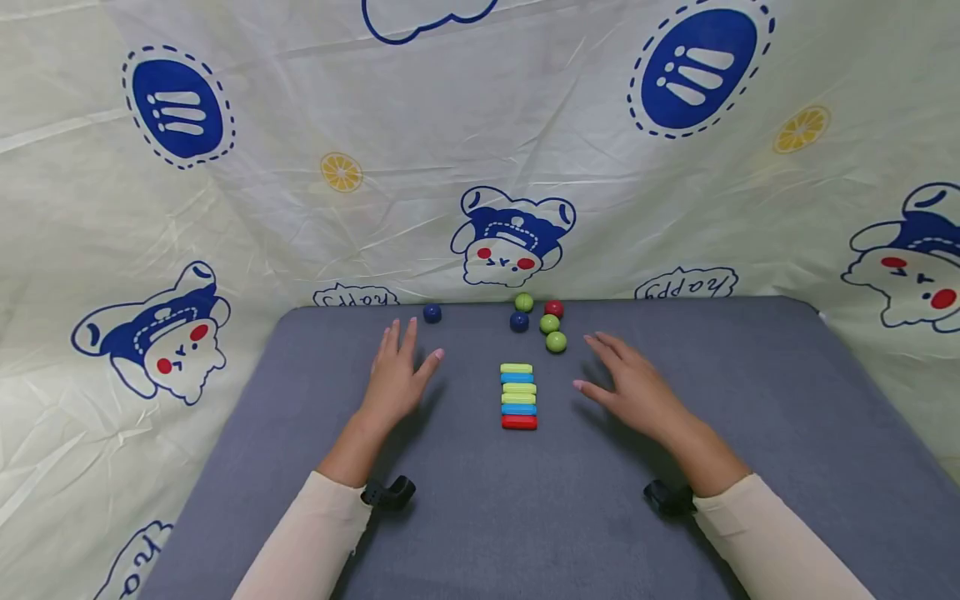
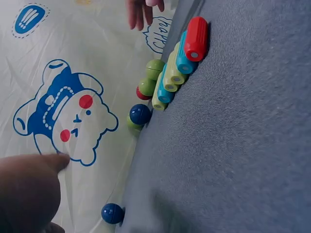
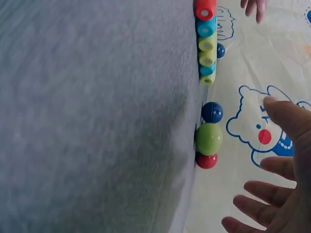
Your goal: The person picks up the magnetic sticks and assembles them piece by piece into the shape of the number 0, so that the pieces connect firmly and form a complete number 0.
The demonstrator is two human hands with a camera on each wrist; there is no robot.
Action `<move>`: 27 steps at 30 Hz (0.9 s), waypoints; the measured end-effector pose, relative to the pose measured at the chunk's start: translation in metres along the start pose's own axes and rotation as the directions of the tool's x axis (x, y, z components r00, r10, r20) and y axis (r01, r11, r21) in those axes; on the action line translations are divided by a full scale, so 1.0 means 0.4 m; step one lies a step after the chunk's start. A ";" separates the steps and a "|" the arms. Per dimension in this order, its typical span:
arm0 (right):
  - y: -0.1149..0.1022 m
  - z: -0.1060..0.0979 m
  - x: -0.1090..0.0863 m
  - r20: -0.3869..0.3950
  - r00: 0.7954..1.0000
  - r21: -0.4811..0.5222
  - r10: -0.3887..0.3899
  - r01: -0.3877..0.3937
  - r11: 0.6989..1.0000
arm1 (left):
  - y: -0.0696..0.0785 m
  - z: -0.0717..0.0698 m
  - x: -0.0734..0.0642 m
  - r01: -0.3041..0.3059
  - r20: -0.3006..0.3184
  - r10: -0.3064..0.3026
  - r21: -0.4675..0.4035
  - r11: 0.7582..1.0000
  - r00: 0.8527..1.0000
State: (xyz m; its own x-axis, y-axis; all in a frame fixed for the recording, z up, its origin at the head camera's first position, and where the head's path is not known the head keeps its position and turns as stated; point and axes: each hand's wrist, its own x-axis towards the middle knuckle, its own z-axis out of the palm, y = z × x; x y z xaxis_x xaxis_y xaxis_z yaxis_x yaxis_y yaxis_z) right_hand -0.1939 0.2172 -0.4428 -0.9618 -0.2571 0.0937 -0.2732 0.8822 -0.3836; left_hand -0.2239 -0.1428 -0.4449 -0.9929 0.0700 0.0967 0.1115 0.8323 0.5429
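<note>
Left hand (image 1: 396,379): hovers above the table (image 1: 480,533), fingers stretched forward, thumb spread well out to the side. Right hand (image 1: 641,387): hovers too, fingers fanned and slightly bent, thumb apart from them.

Between the hands, apart from both: six rods (image 1: 519,388), short, straight and glossy like plastic, laid side by side in a close column that runs away from the wrists. Nearest the wrists, the red rod (image 1: 519,422), faintly ridged along its length; then, farther out, a blue rod (image 1: 519,409), two yellow rods (image 1: 519,399), another blue rod and a last yellow one. Flat at the ends, with a pale round disc in the middle of each, as seen from the left wrist.

Just beyond the left hand's thumb: a blue ball (image 1: 432,313), round and shiny. Just beside the right hand's fingertips, on their left: a green ball (image 1: 556,342), smooth and polished, with a second green ball (image 1: 550,323) and a red ball (image 1: 553,309) behind it. Between the hands, past the column: another blue ball (image 1: 519,322), ringed by a fine seam, and a third green ball (image 1: 524,302).

Under both hands, grey cloth, matte and finely grained. Beyond both, a pale sheet (image 1: 420,108), thin, creased and slightly glossy, printed with cartoon heads.
</note>
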 end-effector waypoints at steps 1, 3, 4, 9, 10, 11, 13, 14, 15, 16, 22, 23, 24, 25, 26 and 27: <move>-0.003 0.001 0.000 -0.010 1.000 0.011 -0.014 0.014 1.000 | 0.002 0.000 0.006 0.001 -0.005 -0.001 -0.007 1.000 1.000; -0.010 0.003 -0.001 -0.026 0.999 0.033 -0.042 0.042 0.999 | 0.006 0.002 0.021 -0.003 -0.014 0.003 -0.020 1.000 1.000; -0.015 0.003 -0.001 -0.032 0.998 0.043 -0.055 0.056 0.998 | 0.008 0.003 0.028 -0.004 -0.017 0.003 -0.030 1.000 1.000; -0.038 0.008 -0.001 -0.028 0.997 0.081 -0.078 0.080 0.993 | 0.003 0.012 0.072 0.004 -0.016 -0.006 -0.095 0.995 1.000; -0.043 0.010 -0.001 -0.025 0.996 0.085 -0.081 0.083 0.993 | 0.001 0.014 0.081 0.013 -0.012 -0.014 -0.105 0.994 1.000; -0.048 0.011 -0.001 -0.020 0.996 0.087 -0.084 0.085 0.993 | -0.003 0.016 0.089 0.022 -0.009 -0.023 -0.110 0.994 1.000; -0.059 0.013 -0.001 -0.006 0.996 0.093 -0.086 0.086 0.992 | -0.010 0.019 0.106 0.038 -0.001 -0.038 -0.110 0.993 0.999; -0.064 0.014 -0.001 0.003 0.996 0.094 -0.087 0.087 0.992 | -0.013 0.021 0.114 0.046 0.005 -0.045 -0.107 0.993 0.999; -0.069 0.016 -0.001 0.012 0.996 0.092 -0.091 0.089 0.992 | -0.016 0.022 0.122 0.049 0.008 -0.048 -0.102 0.994 0.999; -0.074 0.017 -0.002 0.023 0.995 0.090 -0.098 0.095 0.991 | -0.018 0.024 0.130 0.055 0.016 -0.053 -0.099 0.994 0.998; -0.102 0.034 -0.005 0.086 0.985 0.093 -0.149 0.141 0.986 | -0.036 0.035 0.176 0.091 0.002 -0.091 -0.105 0.990 0.996; -0.106 0.037 -0.005 0.093 0.983 0.094 -0.158 0.150 0.984 | -0.039 0.036 0.182 0.101 -0.015 -0.103 -0.115 0.988 0.995; -0.109 0.042 -0.006 0.098 0.981 0.092 -0.169 0.160 0.983 | -0.042 0.038 0.188 0.110 -0.033 -0.115 -0.128 0.986 0.993; -0.113 0.045 -0.008 0.102 0.979 0.094 -0.178 0.169 0.981 | -0.046 0.040 0.193 0.118 -0.050 -0.126 -0.142 0.983 0.991; -0.116 0.049 -0.009 0.103 0.976 0.094 -0.192 0.183 0.979 | -0.050 0.042 0.198 0.125 -0.066 -0.136 -0.154 0.980 0.988; -0.119 0.052 -0.011 0.104 0.973 0.095 -0.205 0.195 0.976 | -0.053 0.044 0.203 0.132 -0.079 -0.147 -0.170 0.977 0.986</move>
State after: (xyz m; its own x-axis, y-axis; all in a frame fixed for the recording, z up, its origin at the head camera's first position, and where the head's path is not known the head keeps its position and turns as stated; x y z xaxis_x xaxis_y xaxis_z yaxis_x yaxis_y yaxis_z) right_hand -0.1763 0.1682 -0.4440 -0.8785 -0.4719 0.0739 -0.4528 0.7734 -0.4437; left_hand -0.3076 -0.1451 -0.4633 -0.9920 -0.0962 0.0813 -0.0146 0.7290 0.6844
